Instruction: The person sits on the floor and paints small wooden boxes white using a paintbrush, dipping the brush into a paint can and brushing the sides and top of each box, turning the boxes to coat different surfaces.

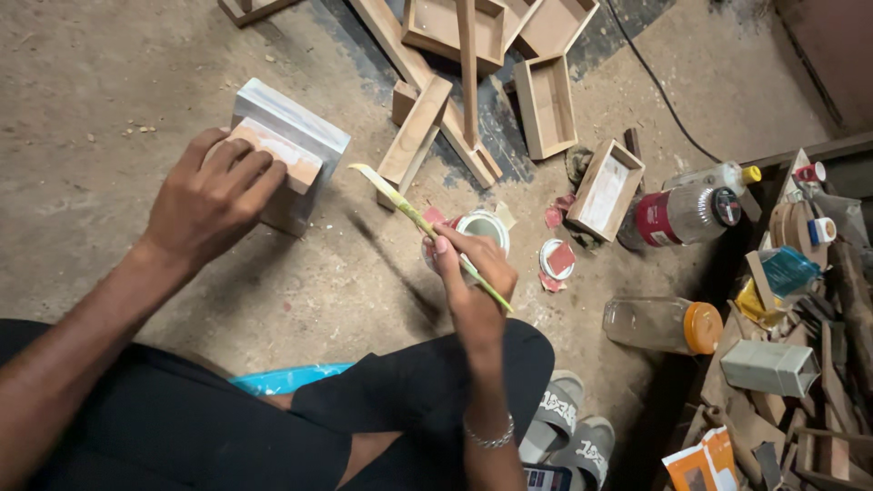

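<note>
Left hand (214,195) pins the wooden box (286,150) to the floor, right grip (473,268) pinches the stick (418,218) over the tin (480,227) at 3 o'clock: load lightly, wipe excess off, keep box steady.

We see the box (289,150) on the floor (109,82) at left, the tin (480,227) right of it, its lid (556,258) further right, trays (544,105) behind, bottles (664,324) far right.
</note>
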### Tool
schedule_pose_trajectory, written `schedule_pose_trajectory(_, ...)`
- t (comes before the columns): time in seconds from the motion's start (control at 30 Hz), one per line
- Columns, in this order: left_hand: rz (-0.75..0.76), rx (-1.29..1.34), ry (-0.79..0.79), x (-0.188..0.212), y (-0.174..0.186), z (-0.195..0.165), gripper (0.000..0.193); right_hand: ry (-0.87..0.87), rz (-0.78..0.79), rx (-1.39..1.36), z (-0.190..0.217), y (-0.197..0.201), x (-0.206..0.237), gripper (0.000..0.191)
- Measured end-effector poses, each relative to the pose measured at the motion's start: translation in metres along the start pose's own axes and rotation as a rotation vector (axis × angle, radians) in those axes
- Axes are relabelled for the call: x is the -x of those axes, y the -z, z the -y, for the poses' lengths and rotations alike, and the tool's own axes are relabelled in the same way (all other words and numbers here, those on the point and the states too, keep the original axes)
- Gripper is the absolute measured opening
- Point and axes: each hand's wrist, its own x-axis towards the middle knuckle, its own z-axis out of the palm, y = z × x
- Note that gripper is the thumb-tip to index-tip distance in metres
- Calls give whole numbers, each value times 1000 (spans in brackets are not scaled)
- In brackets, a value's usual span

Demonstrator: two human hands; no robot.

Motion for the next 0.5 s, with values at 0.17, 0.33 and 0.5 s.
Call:
schedule_pose_trajectory(0.17, -24, 75, 58, -8, 4, 5, 32, -318, -66, -433, -19, -18, 21, 22)
schedule_pose_trajectory(0.33, 47, 173, 200, -13, 7, 0, 31, -112, -48, -210, -31, -29, 36, 20)
schedule_pose_trajectory(0.5, 79, 160, 298, -17, 6, -7, 24, 22, -59, -53, -36, -67, 52, 22)
